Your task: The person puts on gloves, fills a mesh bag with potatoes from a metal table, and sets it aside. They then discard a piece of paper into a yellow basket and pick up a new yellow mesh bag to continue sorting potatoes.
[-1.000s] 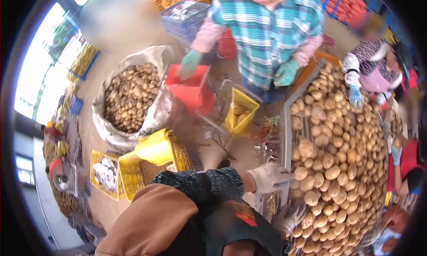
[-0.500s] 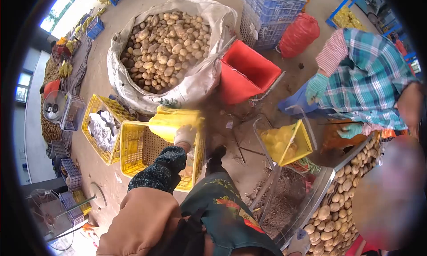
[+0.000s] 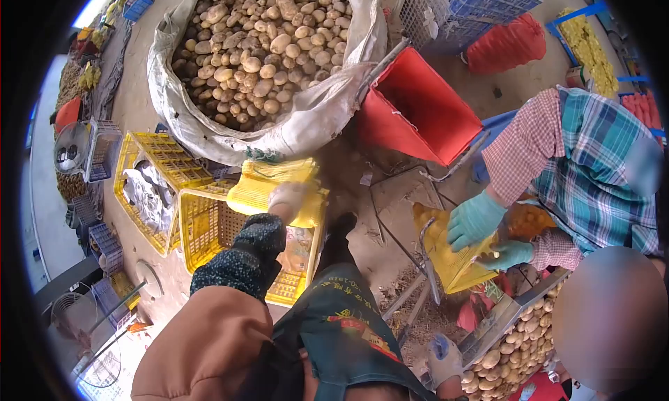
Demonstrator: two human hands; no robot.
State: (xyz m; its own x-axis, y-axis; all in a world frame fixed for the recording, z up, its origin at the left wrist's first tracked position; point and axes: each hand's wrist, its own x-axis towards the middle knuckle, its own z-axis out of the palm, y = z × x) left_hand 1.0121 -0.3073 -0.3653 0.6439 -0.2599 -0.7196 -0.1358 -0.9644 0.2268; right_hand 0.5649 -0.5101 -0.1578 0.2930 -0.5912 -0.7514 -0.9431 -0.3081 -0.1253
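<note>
- Head view: your left arm reaches forward from the lower left, its brown sleeve [image 3: 202,338] leading into a dark speckled cuff [image 3: 244,251], the forearm slanting rightward toward the wrist.
- Your left hand [image 3: 288,197], in a pale glove, lies against the folded yellow mesh bags [image 3: 254,192]; it is blurred, so you cannot tell whether its fingers pinch the mesh or merely press on it.
- Those bags lie over the far side of the yellow crate [image 3: 193,233], just in front of the white sack [image 3: 317,118] full of potatoes.
- Your right hand [image 3: 444,359], also gloved in white, is low at the lower right, close to your apron [image 3: 334,310] and just beside the edge of the desk [image 3: 482,339] that carries more potatoes [image 3: 519,335]. Its fingers are too unclear to call spread or pressed together.
- Across from you, a co-worker in a plaid shirt [image 3: 599,164] has both teal gloves [image 3: 477,220] at a yellow bag [image 3: 446,261] on a metal frame.
- Beyond your left hand, a red bin [image 3: 397,115] stands beside the sack.
</note>
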